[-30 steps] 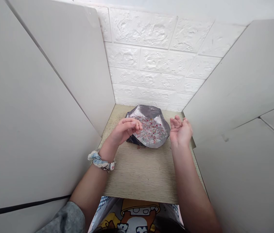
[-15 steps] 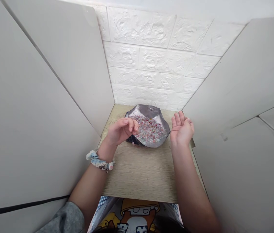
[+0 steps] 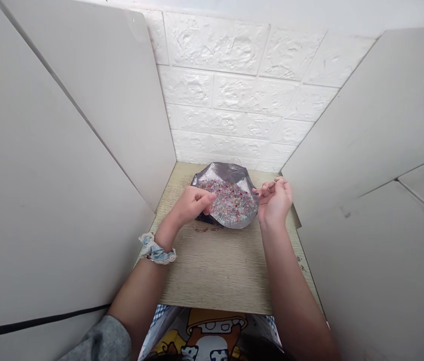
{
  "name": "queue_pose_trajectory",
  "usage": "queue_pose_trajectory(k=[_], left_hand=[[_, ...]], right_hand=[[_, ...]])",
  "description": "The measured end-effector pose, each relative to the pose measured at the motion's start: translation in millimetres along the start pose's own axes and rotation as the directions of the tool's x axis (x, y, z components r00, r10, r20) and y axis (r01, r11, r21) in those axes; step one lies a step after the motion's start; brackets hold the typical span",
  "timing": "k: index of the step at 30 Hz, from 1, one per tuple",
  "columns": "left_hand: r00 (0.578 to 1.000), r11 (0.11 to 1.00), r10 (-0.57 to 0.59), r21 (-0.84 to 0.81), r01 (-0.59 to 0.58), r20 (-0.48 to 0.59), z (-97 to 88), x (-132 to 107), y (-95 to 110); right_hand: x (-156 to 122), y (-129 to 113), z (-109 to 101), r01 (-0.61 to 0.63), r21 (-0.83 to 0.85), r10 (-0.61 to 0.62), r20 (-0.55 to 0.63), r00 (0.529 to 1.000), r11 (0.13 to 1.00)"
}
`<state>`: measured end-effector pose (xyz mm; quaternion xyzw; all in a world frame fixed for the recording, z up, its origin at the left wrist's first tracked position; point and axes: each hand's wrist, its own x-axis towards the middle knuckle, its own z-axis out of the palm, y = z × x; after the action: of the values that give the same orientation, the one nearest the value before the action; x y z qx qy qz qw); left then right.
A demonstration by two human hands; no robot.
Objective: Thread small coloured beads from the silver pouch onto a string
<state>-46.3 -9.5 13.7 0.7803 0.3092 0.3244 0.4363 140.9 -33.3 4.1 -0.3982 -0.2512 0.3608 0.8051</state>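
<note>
A silvery bag lies open on the small table, holding a heap of tiny pink, red, white and clear beads. My left hand is at the bag's left edge, closed, thumb pressed against the curled index finger; whatever it pinches is too small to make out. My right hand is raised beside the bag's right edge, palm turned up. Its thumb and fingertips pinch what looks like a fine thread, showing as a pale line. A short row of pinkish beads rests on the tabletop below the bag.
The narrow wood-grain table fits between a pale panel on the left and another panel on the right. White brick-pattern wall closes off the back. A few small specks lie near the table's right edge.
My right hand has gone from open fingers to a pinch and shifted slightly left. My left hand has curled tighter and turned over. The bead row now rests lower, on the tabletop.
</note>
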Motion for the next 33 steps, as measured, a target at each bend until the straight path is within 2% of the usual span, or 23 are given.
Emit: queue_pose_trajectory(k=[3,5,8,10,12,14,17,20,23,25,30,33], left_hand=[[0.994,0.936,0.044,0.351,-0.008,-0.095,1.2,0,-2],[0.982,0.891,0.063,0.454,0.025,-0.178,1.5,0,-3],[0.947,0.907,0.053,0.412,0.088,-0.318,2.0,0,-3],[0.931,0.952,0.001,0.284,0.110,-0.365,3.3,1,-1],[0.945,0.988,-0.063,0.113,0.104,-0.321,5.7,3,2],[0.973,0.995,-0.100,-0.049,0.092,-0.209,8.7,5,4],[0.989,0.972,-0.142,-0.196,0.133,-0.036,12.3,7,5],[0.978,0.938,-0.201,-0.279,0.208,0.056,12.9,7,5],[0.964,0.911,-0.248,-0.317,0.265,0.095,11.2,7,6],[0.957,0.913,-0.281,-0.285,0.291,0.076,9.8,6,9],[0.942,0.934,-0.326,-0.178,0.309,-0.075,8.2,8,14],[0.920,0.929,-0.355,-0.172,0.327,-0.166,8.0,10,12]], right_hand=[[-3,1,3,-0.014,-0.087,0.025,0.127,0.992,0.996],[-3,3,4,-0.030,-0.162,0.068,0.237,0.969,0.986],[-3,8,4,0.031,-0.291,0.087,0.385,0.919,0.956],[-5,10,6,0.178,-0.389,0.028,0.468,0.883,0.904],[-9,11,8,0.341,-0.459,-0.040,0.548,0.835,0.820],[-14,12,11,0.435,-0.486,-0.051,0.621,0.782,0.758],[-22,15,15,0.481,-0.495,-0.019,0.683,0.731,0.724],[-26,19,17,0.511,-0.494,-0.025,0.702,0.712,0.704],[-27,19,18,0.526,-0.483,-0.054,0.698,0.714,0.700],[-26,18,18,0.526,-0.487,-0.079,0.677,0.732,0.697],[-16,19,12,0.469,-0.541,-0.144,0.535,0.832,0.699],[-7,26,7,0.405,-0.627,-0.119,0.447,0.886,0.666]])
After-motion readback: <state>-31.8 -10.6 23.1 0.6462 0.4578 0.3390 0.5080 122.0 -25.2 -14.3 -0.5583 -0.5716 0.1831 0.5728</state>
